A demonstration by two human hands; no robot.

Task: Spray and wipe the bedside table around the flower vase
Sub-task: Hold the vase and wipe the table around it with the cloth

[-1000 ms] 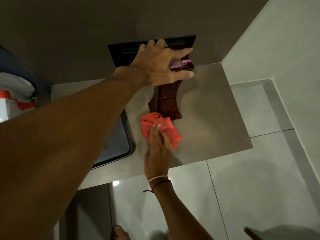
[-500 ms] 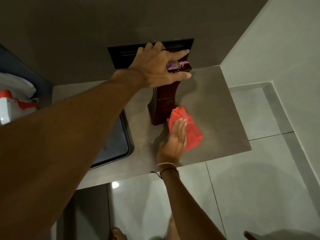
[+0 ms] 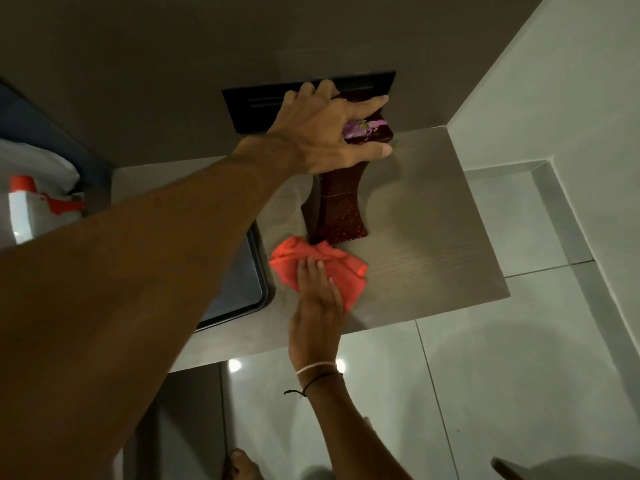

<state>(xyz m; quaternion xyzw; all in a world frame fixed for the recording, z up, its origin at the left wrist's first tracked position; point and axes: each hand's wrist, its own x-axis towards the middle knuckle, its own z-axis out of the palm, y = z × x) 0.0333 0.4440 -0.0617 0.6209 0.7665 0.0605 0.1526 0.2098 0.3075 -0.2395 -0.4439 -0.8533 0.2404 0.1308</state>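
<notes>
Centre of frame: dark red flower vase (image 3: 341, 209) stands upright on the grey bedside table (image 3: 433, 237), purple flowers (image 3: 360, 128) at its mouth. Left hand (image 3: 322, 133) clasps the vase top, fingers spread. Right hand (image 3: 317, 306) presses flat on a red cloth (image 3: 325, 268) just below the vase base (touching it). Spray bottle (image 3: 31, 209) at left edge; dark tray (image 3: 242, 289) beside the cloth.

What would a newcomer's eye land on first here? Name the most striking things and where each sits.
The bright red-orange cloth, pressed flat by the right hand on the pale wood-grain bedside table, right in front of the vase. Next, the tall dark red speckled vase at the table's back, its top gripped by the left hand. A white spray bottle sits far left.
</notes>
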